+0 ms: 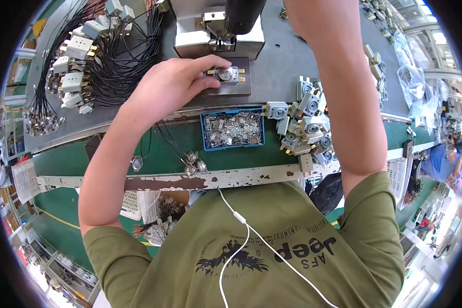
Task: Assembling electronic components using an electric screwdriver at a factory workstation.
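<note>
My left hand (172, 82) reaches in from the left, thumb and forefinger closed around a small grey thermostat-like switch (232, 75). The switch has brass terminals and a shiny round metal centre facing up. It rests on a flat dark metal block (236, 89), just in front of the press (220, 31). The press's dark cylindrical part hangs above and behind the switch. My right forearm (346, 97) stretches up past the top edge, so the right hand itself is out of the picture.
A blue tray (206, 144) of small metal pieces sits before the block. Grey switches (311, 104) are heaped to its right. Wired switches (73, 81) with black leads lie at the left. Several round metal caps (192, 163) lie near the bench's worn front edge (236, 177).
</note>
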`<state>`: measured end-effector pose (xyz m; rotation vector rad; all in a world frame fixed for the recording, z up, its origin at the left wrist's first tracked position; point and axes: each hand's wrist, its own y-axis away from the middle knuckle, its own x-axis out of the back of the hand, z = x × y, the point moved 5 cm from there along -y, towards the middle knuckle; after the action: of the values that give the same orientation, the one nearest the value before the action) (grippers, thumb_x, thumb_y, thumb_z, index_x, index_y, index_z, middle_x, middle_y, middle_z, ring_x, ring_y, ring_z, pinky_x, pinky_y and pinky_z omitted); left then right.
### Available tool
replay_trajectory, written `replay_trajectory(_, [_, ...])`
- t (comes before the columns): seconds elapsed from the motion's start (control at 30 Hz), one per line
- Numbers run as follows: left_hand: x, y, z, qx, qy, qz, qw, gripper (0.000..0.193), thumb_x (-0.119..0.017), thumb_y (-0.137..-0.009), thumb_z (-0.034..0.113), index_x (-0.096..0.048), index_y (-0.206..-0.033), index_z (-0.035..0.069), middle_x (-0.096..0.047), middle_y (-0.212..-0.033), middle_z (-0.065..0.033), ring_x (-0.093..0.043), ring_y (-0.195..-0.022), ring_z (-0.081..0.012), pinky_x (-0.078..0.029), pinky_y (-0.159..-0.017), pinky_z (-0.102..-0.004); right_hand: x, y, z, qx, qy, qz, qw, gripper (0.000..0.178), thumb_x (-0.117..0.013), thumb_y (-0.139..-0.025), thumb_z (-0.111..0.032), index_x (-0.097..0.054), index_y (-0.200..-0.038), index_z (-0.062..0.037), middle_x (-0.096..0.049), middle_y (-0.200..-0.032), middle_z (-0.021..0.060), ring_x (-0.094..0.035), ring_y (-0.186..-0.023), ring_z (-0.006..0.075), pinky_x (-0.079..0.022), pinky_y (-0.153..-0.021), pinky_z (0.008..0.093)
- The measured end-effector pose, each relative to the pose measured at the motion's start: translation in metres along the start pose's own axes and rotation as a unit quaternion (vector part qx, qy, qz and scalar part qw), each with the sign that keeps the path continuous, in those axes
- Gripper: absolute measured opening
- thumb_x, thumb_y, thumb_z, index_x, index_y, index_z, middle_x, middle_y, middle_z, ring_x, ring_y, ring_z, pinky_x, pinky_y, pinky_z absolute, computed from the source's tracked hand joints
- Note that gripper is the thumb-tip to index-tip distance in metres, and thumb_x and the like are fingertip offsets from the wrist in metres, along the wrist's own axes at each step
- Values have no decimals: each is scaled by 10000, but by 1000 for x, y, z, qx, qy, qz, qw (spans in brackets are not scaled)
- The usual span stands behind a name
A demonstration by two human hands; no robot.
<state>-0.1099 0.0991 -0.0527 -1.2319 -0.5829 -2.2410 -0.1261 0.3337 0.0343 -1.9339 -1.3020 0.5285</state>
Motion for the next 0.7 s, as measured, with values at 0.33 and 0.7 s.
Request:
replay_trajectory(0.33, [-3, 6, -3, -60, -25, 72, 995, 326, -652, -983, 321, -635, -1293, 224, -743, -946, -93, -708, -867, -330, -562, -724, -442, 2, 16, -73, -16, -55, 17, 998, 352, -713, -945, -85, -575, -1247, 33, -729, -1041, 160, -699, -777, 180, -570, -692, 318])
replay_trajectory(0.7, [-4, 8, -1, -33, -30, 40, 998, 369, -677, -969, 265, -625, -1334, 244, -740, -954, -86, -713, -876, -306, -567, -752, -439, -78, 3, -76, -87, -539, 35, 837, 262, -678, -937, -35, -580, -1169, 37, -725, -914, 149, -655, -573, 156, -538, -529, 280])
